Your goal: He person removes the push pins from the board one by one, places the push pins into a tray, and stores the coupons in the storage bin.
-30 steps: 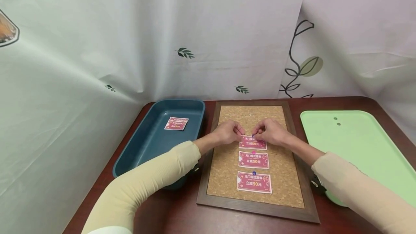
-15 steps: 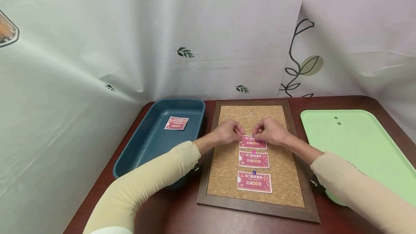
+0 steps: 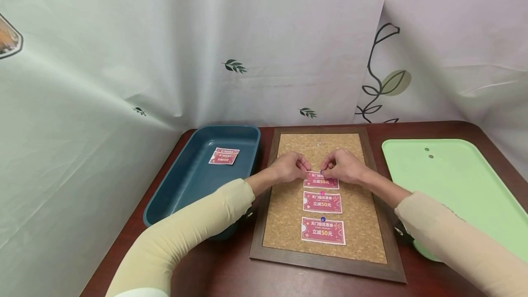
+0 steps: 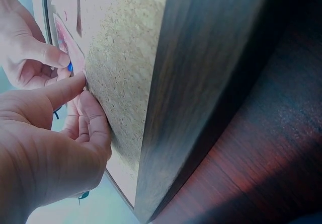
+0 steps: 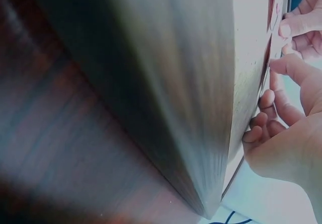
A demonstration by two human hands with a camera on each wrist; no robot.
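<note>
Three pink-and-white coupons run down a framed corkboard (image 3: 284, 223). My left hand (image 3: 286, 167) pinches the upper left corner of the top coupon (image 3: 321, 182) between thumb and forefinger. At the middle of that coupon's top edge, my right hand (image 3: 345, 167) pinches a blue push pin (image 4: 70, 67), which shows between thumb and fingers in the left wrist view. Below, the middle coupon (image 3: 322, 203) carries a pink push pin (image 3: 322, 193) at its top edge. A dark blue push pin (image 3: 323, 219) sits at the top of the lowest coupon (image 3: 323, 233).
Left of the board stands a deep blue tray (image 3: 181, 191) with overlapping coupons (image 3: 224, 156) inside. A light green tray (image 3: 453, 182) lies on the right, with two small round dark spots near its far edge. All rest on a reddish-brown table (image 3: 222, 269) against a printed cloth backdrop (image 3: 268, 35).
</note>
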